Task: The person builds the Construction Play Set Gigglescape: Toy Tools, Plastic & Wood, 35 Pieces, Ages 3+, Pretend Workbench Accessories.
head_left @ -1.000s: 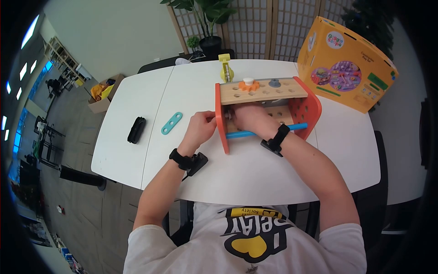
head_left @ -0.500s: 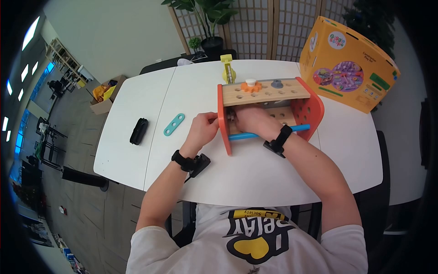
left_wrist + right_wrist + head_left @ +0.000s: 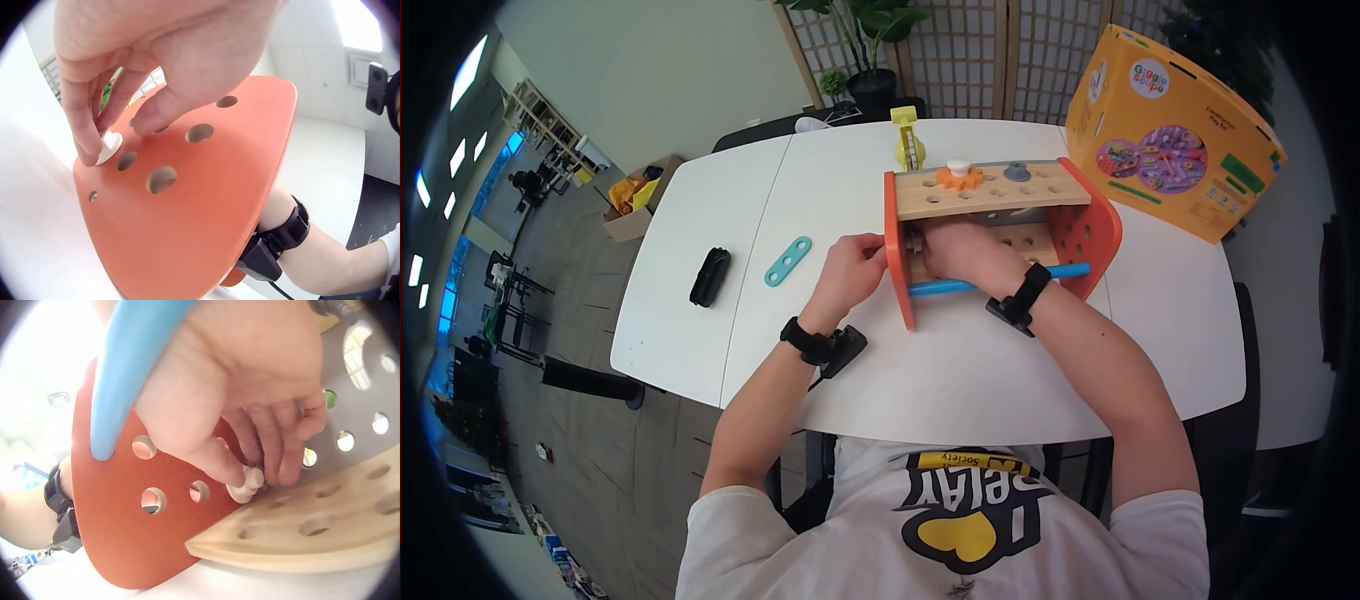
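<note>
A toy workbench [image 3: 1000, 190] with orange-red side panels and wooden boards stands before me. Outside its left side panel [image 3: 206, 206], my left hand [image 3: 849, 270] holds the round white head of a toy bolt [image 3: 111, 147], which sits against the panel. My right hand [image 3: 968, 250] reaches inside the bench, over the blue bar [image 3: 134, 362]. Its thumb and fingers pinch a small cream-white nut [image 3: 245, 485] at the inner face of that same panel, close to the lower wooden board [image 3: 300, 540]. In the head view the bench partly hides both pieces.
On top of the bench sit an orange gear [image 3: 960, 178] with a white cap and a grey piece [image 3: 1017, 172]. A yellow toy [image 3: 908, 140] stands behind. Left lie a teal strip [image 3: 788, 261] and a black case [image 3: 710, 277]. A big yellow box [image 3: 1175, 140] stands at back right.
The head view has shifted slightly, so the bench appears a little further right and up. Both hands stay at the left side panel, with only small finger movement.
</note>
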Tool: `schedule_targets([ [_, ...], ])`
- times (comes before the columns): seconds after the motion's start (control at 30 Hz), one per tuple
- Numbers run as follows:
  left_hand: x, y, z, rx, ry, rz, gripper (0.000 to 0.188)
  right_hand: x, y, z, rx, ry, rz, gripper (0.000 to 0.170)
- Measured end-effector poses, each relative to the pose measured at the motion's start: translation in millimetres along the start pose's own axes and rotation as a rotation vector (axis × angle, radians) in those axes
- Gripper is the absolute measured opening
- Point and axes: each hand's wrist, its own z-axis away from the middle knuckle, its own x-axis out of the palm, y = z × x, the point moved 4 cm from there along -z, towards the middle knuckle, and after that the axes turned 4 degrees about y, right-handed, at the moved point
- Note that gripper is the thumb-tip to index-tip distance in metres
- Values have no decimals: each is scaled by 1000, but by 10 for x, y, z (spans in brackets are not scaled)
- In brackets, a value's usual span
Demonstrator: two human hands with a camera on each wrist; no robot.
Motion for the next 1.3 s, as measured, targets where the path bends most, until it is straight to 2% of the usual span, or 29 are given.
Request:
schedule_targets([
  [0.17, 16, -37, -5, -10, 2, 18, 36, 36, 26, -31, -59, -17, -32, 28],
  [0.37, 10, -51, -22, -26, -1, -18, 36, 152, 85, -92, 46, -172, 56, 31],
  [0.47, 6, -55, -20, -34, -5, -7, 36, 59, 25, -36, 55, -75, -10, 32],
  [0.57, 26, -98, -33, -31, -15, 37, 37, 9, 4, 7, -56, -58, -72, 33],
  [0.67, 29, -117, -46, -30, -16, 53, 38, 68, 48, -27, -47, -82, -49, 25],
  [0.77, 5, -73, -27, -18, -4, 45, 38, 154, 79, -74, -13, -149, 44, 27],
  [0.9, 27, -74, -31, -17, -1, 47, 38, 49, 16, -23, -13, -9, -44, 26],
  [1.0, 19, -51, -19, -15, -6, 39, 38, 74, 49, -28, -89, 5, -100, 25],
  [1.2, 19, -57, -24, -9, 7, 15, 37, 136, 57, -53, -31, -155, -6, 23],
  [1.3, 20, -61, -30, -16, 4, 21, 37, 108, 90, -34, -75, -6, -122, 28],
])
